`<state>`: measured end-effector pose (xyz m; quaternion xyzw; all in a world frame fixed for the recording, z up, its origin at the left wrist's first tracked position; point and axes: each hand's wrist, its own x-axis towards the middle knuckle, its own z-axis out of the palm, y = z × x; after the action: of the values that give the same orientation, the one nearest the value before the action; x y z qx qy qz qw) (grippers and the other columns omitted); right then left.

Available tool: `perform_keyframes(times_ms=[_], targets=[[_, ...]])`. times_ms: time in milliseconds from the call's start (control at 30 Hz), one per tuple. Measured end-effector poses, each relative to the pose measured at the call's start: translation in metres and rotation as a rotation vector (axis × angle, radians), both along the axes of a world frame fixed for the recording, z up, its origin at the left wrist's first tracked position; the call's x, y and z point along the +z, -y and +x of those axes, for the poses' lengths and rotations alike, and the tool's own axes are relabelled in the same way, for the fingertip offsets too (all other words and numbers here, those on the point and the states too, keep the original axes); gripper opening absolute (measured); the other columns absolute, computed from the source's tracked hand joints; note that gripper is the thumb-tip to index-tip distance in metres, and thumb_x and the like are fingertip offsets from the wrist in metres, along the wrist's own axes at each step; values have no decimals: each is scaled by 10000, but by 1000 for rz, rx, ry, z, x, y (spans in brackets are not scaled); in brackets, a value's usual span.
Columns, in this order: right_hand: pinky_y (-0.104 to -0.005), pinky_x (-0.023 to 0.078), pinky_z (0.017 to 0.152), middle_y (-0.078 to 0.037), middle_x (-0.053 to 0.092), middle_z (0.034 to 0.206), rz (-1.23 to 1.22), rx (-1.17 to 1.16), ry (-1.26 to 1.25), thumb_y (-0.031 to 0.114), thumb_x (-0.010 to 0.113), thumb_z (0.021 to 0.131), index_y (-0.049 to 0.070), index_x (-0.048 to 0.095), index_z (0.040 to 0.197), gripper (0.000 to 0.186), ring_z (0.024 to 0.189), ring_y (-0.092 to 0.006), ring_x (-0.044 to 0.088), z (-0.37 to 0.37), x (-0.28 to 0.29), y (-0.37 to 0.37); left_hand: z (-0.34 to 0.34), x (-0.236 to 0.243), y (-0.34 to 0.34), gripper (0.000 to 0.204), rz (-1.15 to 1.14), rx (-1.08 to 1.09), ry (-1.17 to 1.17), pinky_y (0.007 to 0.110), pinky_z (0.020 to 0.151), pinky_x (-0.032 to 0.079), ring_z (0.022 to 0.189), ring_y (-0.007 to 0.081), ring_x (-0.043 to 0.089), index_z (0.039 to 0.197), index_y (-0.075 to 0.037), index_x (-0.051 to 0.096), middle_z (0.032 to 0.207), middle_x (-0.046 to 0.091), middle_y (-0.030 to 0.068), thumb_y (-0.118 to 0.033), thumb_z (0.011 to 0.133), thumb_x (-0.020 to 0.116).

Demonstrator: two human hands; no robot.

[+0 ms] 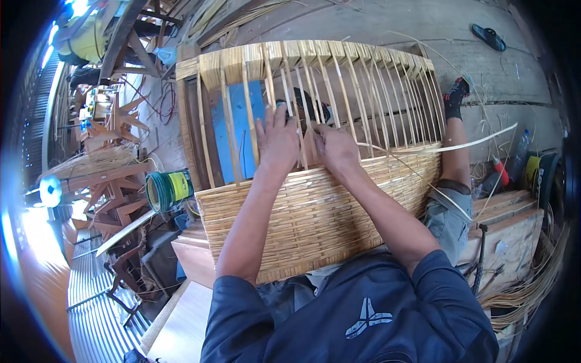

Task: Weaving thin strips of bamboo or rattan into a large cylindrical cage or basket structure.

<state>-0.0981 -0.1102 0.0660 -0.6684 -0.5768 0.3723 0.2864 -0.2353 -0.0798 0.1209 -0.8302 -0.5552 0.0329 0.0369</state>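
A golden rattan panel, woven below with bare stakes above, lies before the person. The left hand spreads loosely against stakes; the right hand curls there, its grip unclear.

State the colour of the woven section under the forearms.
The woven section is golden tan with darker brownish patches; the head view shows it best.

I read one dark navy shirt with short sleeves, its cloth smooth and slightly shiny. The chest carries a pale, speckled emblem of three arms meeting at the centre. Below, I register grey shorts with a darker hem and, on the right foot, a black sock with red marks. Left hand and right hand are bare
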Motion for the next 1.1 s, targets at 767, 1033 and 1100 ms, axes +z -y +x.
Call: perform_keyframes(times_ms=[767, 1033, 1100], targets=[[-440, 489, 727, -164, 644, 882, 196, 300, -58, 185, 549, 819, 113, 662, 918, 167, 836, -359, 612, -74, 46, -25, -70, 54, 0, 223, 198, 54, 77, 549, 1050, 241, 1293, 383, 324, 1005, -19, 625, 1318, 426, 130, -117, 850, 499], [-381, 470, 771, -167, 623, 947, 347, 115, -189, 125, 594, 844, 60, 610, 1053, 219, 918, -323, 598, -77, 58, -16, -75, 85, 10, 181, 284, -30, 31, 537, 1013, 248, 1175, 300, 399, 814, -44, 661, 1160, 491, 68, -212, 805, 595], [-378, 464, 782, -163, 612, 957, 426, 91, -219, 114, 592, 851, 55, 580, 1099, 255, 927, -309, 589, -83, 69, -20, -97, 110, 11, 147, 269, 78, -8, 517, 1005, 257, 1161, 286, 404, 792, -66, 653, 1132, 499, 65, -206, 786, 610]])
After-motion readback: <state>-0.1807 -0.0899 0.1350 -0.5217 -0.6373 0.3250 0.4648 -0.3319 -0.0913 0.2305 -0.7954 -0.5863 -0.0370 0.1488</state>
